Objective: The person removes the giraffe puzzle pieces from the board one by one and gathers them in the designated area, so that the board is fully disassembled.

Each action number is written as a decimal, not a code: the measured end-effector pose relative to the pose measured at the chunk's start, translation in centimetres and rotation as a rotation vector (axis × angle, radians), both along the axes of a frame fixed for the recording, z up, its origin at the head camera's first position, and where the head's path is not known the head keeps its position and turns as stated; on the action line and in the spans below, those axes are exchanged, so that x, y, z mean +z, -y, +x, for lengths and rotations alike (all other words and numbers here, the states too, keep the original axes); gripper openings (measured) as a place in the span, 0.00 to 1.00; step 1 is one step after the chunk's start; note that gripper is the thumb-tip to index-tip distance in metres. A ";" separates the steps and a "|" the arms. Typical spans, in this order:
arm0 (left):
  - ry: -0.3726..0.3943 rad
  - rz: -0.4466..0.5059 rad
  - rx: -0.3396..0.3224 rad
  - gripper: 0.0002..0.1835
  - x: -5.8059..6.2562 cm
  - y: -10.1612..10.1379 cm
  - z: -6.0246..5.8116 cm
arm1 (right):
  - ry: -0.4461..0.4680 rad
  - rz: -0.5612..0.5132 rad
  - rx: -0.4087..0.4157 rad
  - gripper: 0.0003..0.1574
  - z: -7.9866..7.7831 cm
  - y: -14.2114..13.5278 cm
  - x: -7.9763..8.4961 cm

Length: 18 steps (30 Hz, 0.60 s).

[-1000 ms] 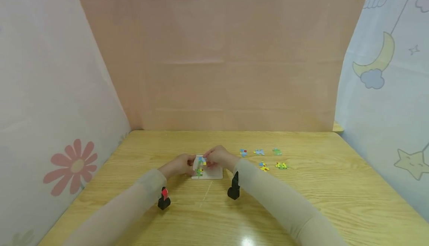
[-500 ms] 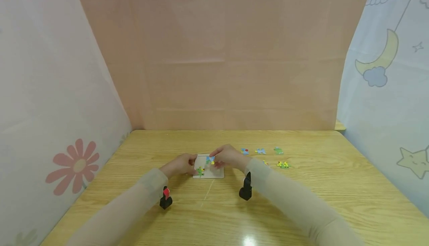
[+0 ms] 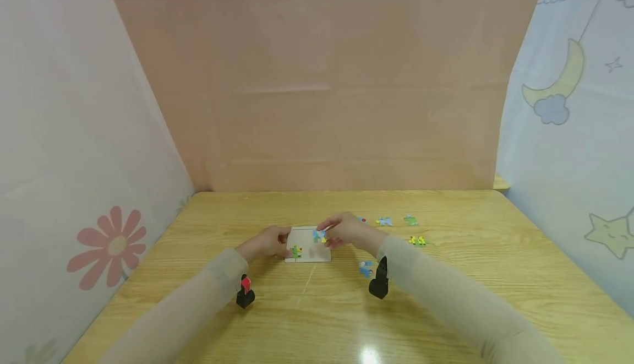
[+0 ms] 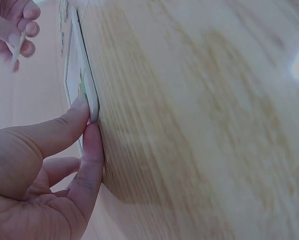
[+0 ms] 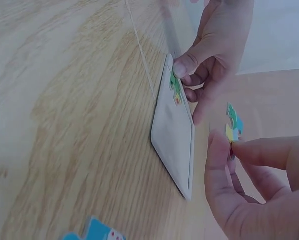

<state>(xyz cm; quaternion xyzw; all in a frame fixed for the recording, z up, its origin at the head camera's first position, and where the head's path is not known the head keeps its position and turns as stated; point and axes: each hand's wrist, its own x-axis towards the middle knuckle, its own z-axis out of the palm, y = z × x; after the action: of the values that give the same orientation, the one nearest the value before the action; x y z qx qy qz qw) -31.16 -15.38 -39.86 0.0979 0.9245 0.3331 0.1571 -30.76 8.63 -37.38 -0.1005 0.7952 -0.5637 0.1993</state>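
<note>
A white puzzle tray (image 3: 309,245) lies on the table with one green puzzle piece (image 3: 296,251) in its near left corner. My left hand (image 3: 269,242) grips the tray's left edge. In the left wrist view its thumb presses on the rim beside the green piece, fingers against the outer side. Above the tray's far right part, my right hand (image 3: 349,231) pinches a blue, green and yellow puzzle piece (image 3: 318,236) between thumb and fingers. The right wrist view shows this held puzzle piece (image 5: 233,125) tilted on edge, clear of the tray.
Several loose puzzle pieces lie right of the tray, among them a light blue piece (image 3: 383,221), a green piece (image 3: 411,219) and a yellow-green piece (image 3: 417,240). A blue piece (image 3: 365,268) lies nearer, beside the black right wrist camera (image 3: 379,280). Fabric walls surround the table.
My right hand has moved right with the pinched piece, from the tray's far left part to its far right. The nearer blue piece has come into view; the yellow-blue one is now hidden.
</note>
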 end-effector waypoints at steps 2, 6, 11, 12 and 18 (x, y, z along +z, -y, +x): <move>-0.001 0.001 0.002 0.42 0.0 0.1 0.0 | -0.006 -0.008 0.002 0.17 0.0 -0.5 0.0; -0.008 0.004 -0.017 0.41 0.3 0.2 0.4 | -0.032 -0.005 0.008 0.17 0.0 -1.5 0.2; -0.025 -0.013 -0.046 0.41 0.5 0.2 0.6 | -0.050 0.006 0.015 0.18 0.2 -2.8 0.4; -0.024 -0.013 -0.045 0.41 0.5 0.2 0.6 | -0.047 0.001 0.012 0.18 0.3 -3.0 0.5; -0.012 -0.011 -0.021 0.41 0.0 0.0 0.3 | -0.039 -0.040 0.009 0.20 0.4 -4.9 0.7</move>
<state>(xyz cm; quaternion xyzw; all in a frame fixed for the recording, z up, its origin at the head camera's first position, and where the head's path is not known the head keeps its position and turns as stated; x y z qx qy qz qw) -30.85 -15.37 -39.88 0.1087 0.9262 0.3256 0.1556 -30.41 13.54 -36.71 -0.1191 0.7869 -0.5766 0.1845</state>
